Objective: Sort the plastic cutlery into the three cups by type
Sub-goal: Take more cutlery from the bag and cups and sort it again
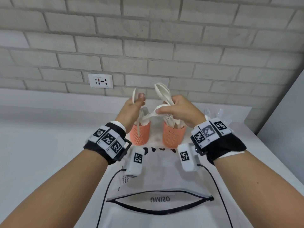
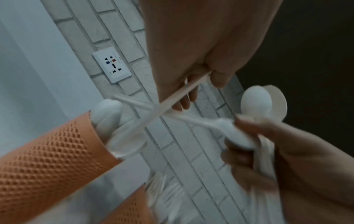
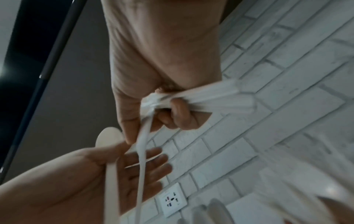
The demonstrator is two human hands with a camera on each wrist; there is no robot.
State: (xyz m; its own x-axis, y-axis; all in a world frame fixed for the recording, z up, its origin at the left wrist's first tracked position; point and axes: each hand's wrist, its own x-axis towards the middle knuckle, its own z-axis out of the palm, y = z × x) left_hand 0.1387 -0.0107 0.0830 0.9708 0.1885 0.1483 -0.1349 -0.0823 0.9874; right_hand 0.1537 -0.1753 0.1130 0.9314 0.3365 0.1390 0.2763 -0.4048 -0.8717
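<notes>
Head view: left hand (image 1: 134,106) pinched one spoon (image 1: 134,95) above the left cup (image 1: 140,134); right hand (image 1: 179,111) gripped a spoon bundle (image 1: 162,92) above the right cup (image 1: 172,137), both on the surface (image 1: 49,137). Left wrist view: spoon handles crossed. Right wrist view: right fingers (image 3: 179,109) curled round the bundle.

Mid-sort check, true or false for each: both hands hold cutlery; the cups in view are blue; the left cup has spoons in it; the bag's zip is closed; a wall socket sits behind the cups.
1. Both hands hold cutlery. True: the left hand grips one spoon, the right hand a bundle.
2. The cups are blue. False: both cups are orange.
3. The left cup has spoons. True.
4. The bag's zip is closed. False: open.
5. A socket is behind. True.
</notes>
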